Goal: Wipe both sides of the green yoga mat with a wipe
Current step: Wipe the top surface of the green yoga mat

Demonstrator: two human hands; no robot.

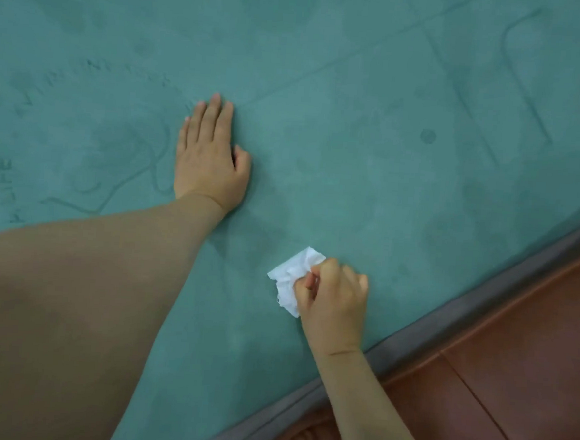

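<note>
Two hands on green yoga mat (356, 138): left hand (209, 155) flat, right hand (334, 298) around wipe (291, 281).

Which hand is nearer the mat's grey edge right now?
Right. The right hand, gripping the wipe, is close beside the grey edge; the left hand rests flat farther in on the green yoga mat.

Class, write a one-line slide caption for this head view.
Left hand flat on the green mat; right hand grips a white wipe.
</note>
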